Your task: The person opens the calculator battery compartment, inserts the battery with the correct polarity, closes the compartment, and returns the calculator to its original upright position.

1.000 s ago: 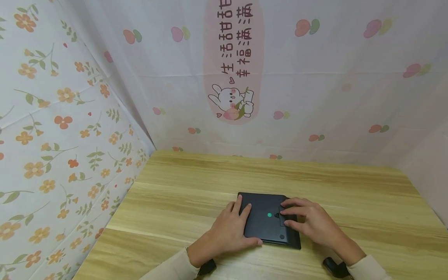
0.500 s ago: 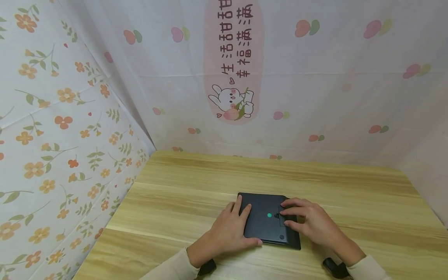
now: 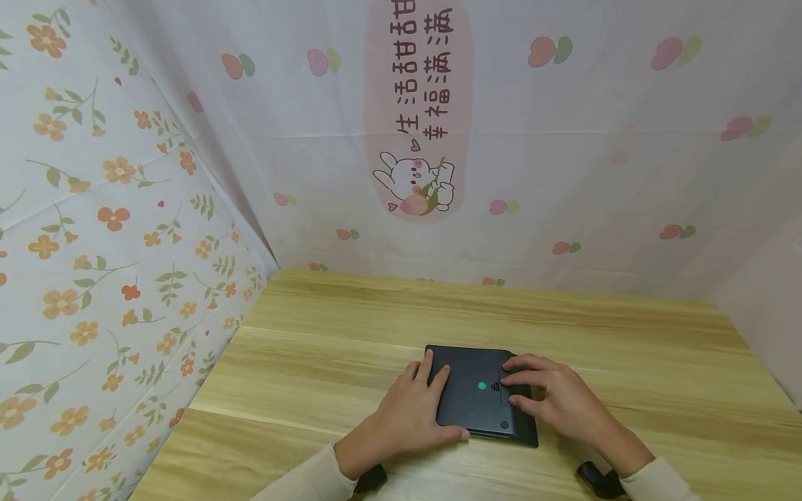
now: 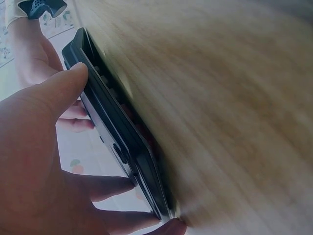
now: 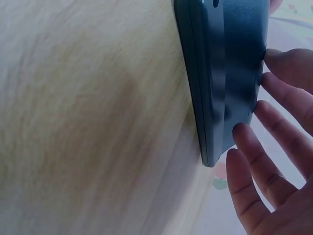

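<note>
A black calculator (image 3: 466,410) lies face down on the wooden table, its back with a green dot and a latched battery cover (image 3: 504,393) turned up. In the left wrist view a few keys show under its raised edge. My left hand (image 3: 407,410) holds the calculator at its left side, thumb along the near edge and fingertips at the left end. On the battery cover rest the fingertips of my right hand (image 3: 567,400), thumb nearest me. From the right wrist view, those fingers touch the back of the calculator (image 5: 239,63) and are spread apart.
The wooden table (image 3: 313,362) runs back to a white curtain (image 3: 564,160) with fruit prints and lettering. At the left hangs a floral cloth (image 3: 113,278). A black device (image 3: 601,480) sits under the right wrist, another (image 3: 372,479) under the left.
</note>
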`<state>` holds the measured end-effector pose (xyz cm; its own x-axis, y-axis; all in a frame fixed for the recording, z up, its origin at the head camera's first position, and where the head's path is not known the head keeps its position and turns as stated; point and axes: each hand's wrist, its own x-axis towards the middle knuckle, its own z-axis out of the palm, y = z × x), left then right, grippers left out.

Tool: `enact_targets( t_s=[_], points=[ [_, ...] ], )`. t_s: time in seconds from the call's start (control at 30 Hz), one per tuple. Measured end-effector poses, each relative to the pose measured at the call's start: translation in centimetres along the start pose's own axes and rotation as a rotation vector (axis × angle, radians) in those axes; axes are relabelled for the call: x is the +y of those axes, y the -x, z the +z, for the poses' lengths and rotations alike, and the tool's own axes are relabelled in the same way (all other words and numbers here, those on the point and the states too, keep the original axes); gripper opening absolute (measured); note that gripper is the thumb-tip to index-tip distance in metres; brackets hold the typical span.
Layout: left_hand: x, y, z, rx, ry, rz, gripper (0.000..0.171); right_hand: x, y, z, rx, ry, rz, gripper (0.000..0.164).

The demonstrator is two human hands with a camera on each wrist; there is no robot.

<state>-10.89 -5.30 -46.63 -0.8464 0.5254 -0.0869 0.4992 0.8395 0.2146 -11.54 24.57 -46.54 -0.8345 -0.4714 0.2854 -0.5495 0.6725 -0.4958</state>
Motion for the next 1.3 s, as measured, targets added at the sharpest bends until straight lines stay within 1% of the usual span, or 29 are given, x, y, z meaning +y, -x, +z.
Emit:
enact_targets(
  t_s=[0.23, 0.67, 1.0, 1.3],
  points=[
    [-0.12, -0.08, 0.20, -0.003, 0.006, -0.001, 0.108, -0.01, 0.00, 0.01, -0.004, 0.003, 0.009, 0.028],
    [-0.16, -0.13, 0.27, 0.010, -0.003, 0.010, 0.107, 0.15, 0.00, -0.02, -0.022, -0.034, 0.003, 0.028],
    [-0.23, -0.10, 0.27, -0.002, 0.015, 0.007, 0.107, 0.08, -0.04, -0.13, -0.027, -0.051, 0.003, 0.028],
    [-0.50, -0.09, 0.46, 0.009, 0.024, 0.016, 0.107, 0.60, -0.04, -0.14, -0.061, -0.152, 0.029, 0.024]
  ],
)
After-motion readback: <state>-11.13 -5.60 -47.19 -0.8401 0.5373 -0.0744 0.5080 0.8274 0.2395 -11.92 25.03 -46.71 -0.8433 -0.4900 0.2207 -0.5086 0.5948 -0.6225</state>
